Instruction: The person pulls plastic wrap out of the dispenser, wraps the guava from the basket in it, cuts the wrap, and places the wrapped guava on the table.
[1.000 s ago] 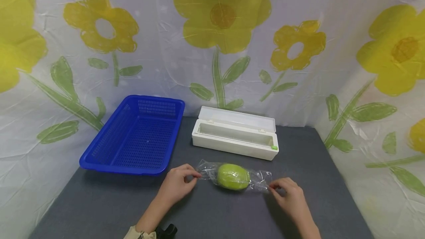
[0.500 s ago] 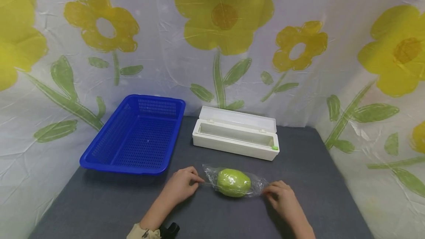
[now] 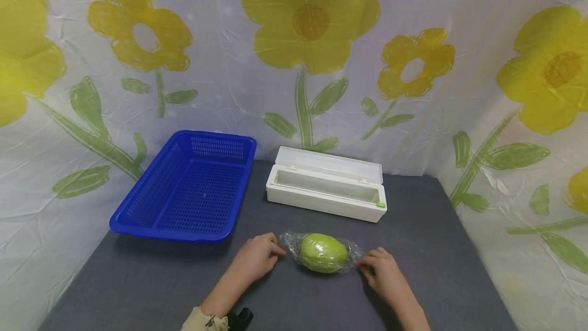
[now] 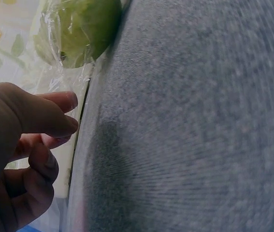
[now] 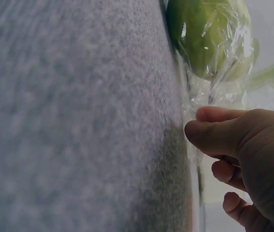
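A smooth, green oval fruit [image 3: 323, 253] lies on the dark grey table, wrapped in clear plastic wrap [image 3: 291, 243] that sticks out crumpled at both sides. At the left end of the wrap, my left hand [image 3: 257, 258] pinches the film near its edge, thumb and forefinger close together. On the opposite side my right hand [image 3: 382, 272] grips the other film end between thumb and fingertips. In the right wrist view the film [image 5: 219, 92] gathers into a narrow fold running from the fruit to these fingertips. The remaining fingers of both hands are loosely bent.
Behind the fruit stands a long white plastic-wrap dispenser [image 3: 321, 208], lid raised, a green slider [image 3: 381, 205] at its right end. A blue perforated basket [image 3: 172, 234] sits at the back left. A flower-printed curtain [image 3: 220, 91] hangs around the table's back and sides.
Both hands have moved inward toward the fruit, and the film ends have become shorter and more bunched. The fruit has shifted slightly toward the person. Basket and dispenser stay in place.
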`<state>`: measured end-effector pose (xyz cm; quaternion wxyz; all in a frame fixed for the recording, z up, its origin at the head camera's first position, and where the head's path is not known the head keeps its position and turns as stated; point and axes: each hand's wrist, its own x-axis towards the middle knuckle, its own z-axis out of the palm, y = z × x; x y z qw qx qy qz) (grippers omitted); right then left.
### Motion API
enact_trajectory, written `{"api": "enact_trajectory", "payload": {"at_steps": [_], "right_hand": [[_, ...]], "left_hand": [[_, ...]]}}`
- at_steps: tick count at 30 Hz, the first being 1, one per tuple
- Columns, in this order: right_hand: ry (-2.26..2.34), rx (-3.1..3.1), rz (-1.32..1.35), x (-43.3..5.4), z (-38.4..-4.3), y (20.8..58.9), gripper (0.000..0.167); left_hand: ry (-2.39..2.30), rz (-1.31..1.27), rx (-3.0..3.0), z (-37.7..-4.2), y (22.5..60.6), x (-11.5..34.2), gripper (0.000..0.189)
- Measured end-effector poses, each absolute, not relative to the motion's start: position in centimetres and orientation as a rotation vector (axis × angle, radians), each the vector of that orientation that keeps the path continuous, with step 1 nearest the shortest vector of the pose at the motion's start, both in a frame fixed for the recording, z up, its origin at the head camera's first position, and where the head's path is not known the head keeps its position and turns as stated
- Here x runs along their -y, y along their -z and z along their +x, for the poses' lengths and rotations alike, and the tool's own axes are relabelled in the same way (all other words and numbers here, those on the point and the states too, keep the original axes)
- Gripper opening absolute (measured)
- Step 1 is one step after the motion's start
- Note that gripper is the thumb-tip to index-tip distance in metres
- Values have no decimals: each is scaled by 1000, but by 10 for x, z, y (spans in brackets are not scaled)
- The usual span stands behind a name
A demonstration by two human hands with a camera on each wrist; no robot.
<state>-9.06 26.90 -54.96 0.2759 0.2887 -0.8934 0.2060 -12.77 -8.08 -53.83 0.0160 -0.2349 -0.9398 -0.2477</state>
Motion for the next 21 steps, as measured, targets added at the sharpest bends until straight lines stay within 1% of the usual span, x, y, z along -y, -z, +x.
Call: {"api": "enact_trajectory", "payload": {"at_steps": [5,12,16,21], "right_hand": [[-543,2474,745,-266,-91,549,32],[-557,2569,693,-263,-92,548,21],[-569,2576,696,-260,-92,549,23],[-556,2565,701,-258,-92,548,27]], "left_hand": [[754,-763,2914,-127,542,79,25],[709,-792,2894,-123,546,74,27],[648,-808,2898,-120,546,72,29],[573,-867,2899,-119,544,72,20]]}}
